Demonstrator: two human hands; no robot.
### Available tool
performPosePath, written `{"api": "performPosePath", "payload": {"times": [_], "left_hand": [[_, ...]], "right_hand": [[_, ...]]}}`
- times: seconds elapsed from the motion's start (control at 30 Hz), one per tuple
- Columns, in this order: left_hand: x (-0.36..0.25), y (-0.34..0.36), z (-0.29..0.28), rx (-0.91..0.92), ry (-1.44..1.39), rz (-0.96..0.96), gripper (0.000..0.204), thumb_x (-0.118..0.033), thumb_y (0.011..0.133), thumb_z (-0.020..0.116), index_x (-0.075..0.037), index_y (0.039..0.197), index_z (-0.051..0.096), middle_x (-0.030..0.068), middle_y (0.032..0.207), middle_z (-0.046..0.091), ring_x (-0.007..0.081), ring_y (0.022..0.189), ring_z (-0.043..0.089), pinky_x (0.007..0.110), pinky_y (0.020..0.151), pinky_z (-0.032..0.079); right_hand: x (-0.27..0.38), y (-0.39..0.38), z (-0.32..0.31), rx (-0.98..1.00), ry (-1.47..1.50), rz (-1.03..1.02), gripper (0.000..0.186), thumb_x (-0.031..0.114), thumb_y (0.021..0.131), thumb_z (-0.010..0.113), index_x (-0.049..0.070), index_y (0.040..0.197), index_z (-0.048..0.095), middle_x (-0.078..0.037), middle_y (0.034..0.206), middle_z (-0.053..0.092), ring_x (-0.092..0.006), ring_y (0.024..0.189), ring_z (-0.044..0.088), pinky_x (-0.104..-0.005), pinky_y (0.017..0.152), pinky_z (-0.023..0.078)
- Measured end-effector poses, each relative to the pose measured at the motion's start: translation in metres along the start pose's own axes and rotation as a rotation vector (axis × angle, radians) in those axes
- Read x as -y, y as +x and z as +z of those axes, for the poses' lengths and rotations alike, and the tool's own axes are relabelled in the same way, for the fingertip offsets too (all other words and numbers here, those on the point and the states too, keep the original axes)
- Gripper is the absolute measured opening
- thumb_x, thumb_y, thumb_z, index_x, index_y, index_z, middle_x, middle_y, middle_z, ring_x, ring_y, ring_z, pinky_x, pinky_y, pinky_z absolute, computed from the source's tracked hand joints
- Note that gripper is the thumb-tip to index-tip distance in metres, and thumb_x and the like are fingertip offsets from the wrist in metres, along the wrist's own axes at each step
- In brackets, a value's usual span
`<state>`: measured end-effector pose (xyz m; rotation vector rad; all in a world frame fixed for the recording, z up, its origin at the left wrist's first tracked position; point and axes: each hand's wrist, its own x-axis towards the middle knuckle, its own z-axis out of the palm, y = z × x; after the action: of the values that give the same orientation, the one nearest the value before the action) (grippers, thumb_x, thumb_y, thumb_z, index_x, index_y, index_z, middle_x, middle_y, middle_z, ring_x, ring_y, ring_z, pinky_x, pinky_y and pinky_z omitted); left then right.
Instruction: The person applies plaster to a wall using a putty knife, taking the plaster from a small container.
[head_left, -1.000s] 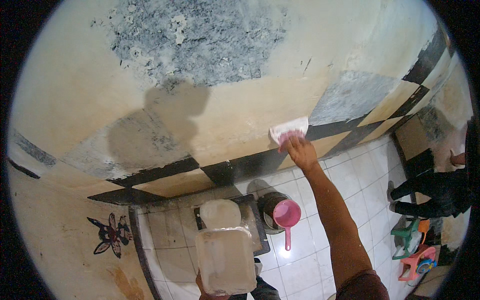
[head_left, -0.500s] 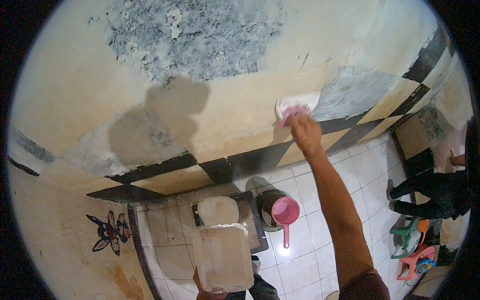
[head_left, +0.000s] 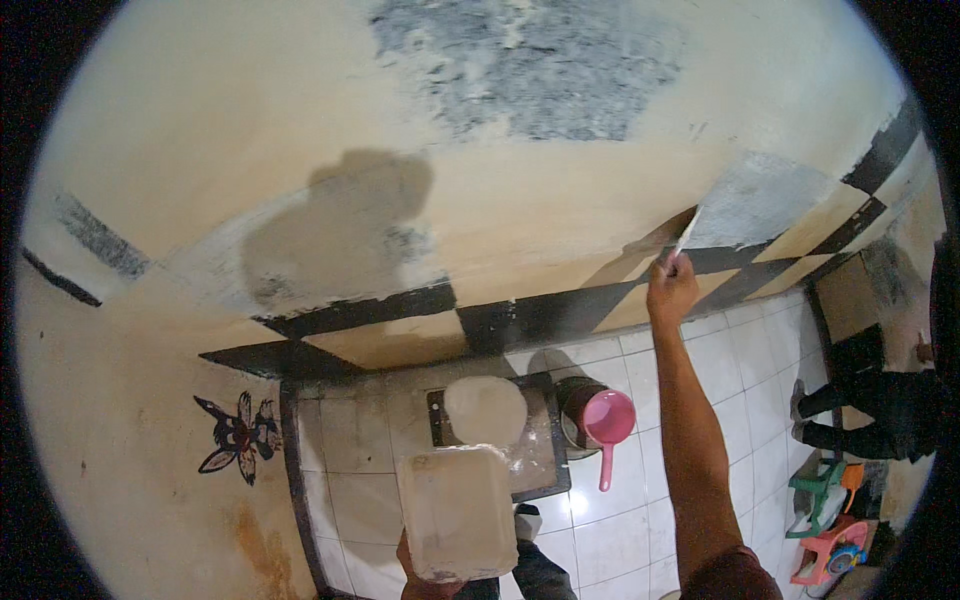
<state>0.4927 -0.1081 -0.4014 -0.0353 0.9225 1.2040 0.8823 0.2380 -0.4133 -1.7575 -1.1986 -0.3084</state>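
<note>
My right hand (head_left: 671, 290) is raised to the wall and closed round a putty scraper (head_left: 686, 238). The scraper is seen nearly edge-on as a thin pale strip, upright beside a grey-white patch (head_left: 760, 195) on the cream wall. At the lower middle, my left hand (head_left: 420, 588) grips a rectangular whitish plastic tub (head_left: 458, 515) from beneath and along its left side. Most of that hand is hidden by the tub. Pale residue marks the tub's rim.
A dark board (head_left: 545, 440) on the white tiled floor bears a rounded white mass (head_left: 486, 410). A pink dipper (head_left: 608, 415) rests on a dark bucket (head_left: 572, 398). At right, another person (head_left: 870, 410) stands near green (head_left: 820, 495) and pink stools (head_left: 828, 552).
My right hand has moved right along the wall, and the scraper has turned from broadside to edge-on. The white smear behind it no longer shows. The view has shifted left; the tub remains in my left hand.
</note>
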Motion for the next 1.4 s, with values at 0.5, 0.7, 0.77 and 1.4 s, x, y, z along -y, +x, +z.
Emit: {"api": "performPosePath", "payload": {"times": [0.5,0.7,0.77,1.4], "left_hand": [[-0.068,-0.038,-0.067,-0.075,-0.33,0.115,0.062,-0.051,0.089,0.043,-0.011,0.137,0.042,0.013,0.132,0.05,0.0334,0.118,0.052,0.055,0.096,0.044],[-0.094,-0.029,-0.07,0.038,-0.5,0.062,0.058,-0.047,0.092,0.041,-0.009,0.135,0.043,0.0134,0.129,0.053,0.032,0.115,0.055,0.053,0.093,0.048],[-0.108,-0.024,-0.068,0.1,-0.525,0.06,0.057,-0.046,0.092,0.041,-0.008,0.134,0.044,0.0135,0.127,0.054,0.0315,0.114,0.056,0.052,0.092,0.049],[-0.174,-0.054,-0.154,-0.028,-0.394,0.23,0.076,-0.058,0.081,0.054,-0.017,0.143,0.037,0.0102,0.143,0.042,0.0347,0.129,0.041,0.058,0.105,0.033]], "right_hand": [[0.266,-0.213,0.052,0.66,0.666,-0.08,0.034,0.021,0.077,0.068,0.003,0.106,0.064,-0.023,0.102,0.065,-0.0389,0.09,0.064,-0.0451,0.078,0.051],[0.122,-0.06,0.003,0.03,0.025,0.086,0.02,0.018,0.084,0.059,-0.002,0.083,0.061,-0.019,0.074,0.061,-0.034,0.066,0.058,-0.0431,0.063,0.045],[0.135,-0.047,0.013,0.054,-0.026,0.167,0.024,0.023,0.087,0.06,-0.001,0.087,0.062,-0.022,0.079,0.063,-0.0358,0.07,0.06,-0.0451,0.067,0.047],[0.323,-0.258,0.072,0.328,0.444,-0.125,0.012,0.005,0.073,0.061,0.002,0.084,0.065,-0.015,0.083,0.067,-0.0272,0.078,0.065,-0.0368,0.074,0.051]]}}
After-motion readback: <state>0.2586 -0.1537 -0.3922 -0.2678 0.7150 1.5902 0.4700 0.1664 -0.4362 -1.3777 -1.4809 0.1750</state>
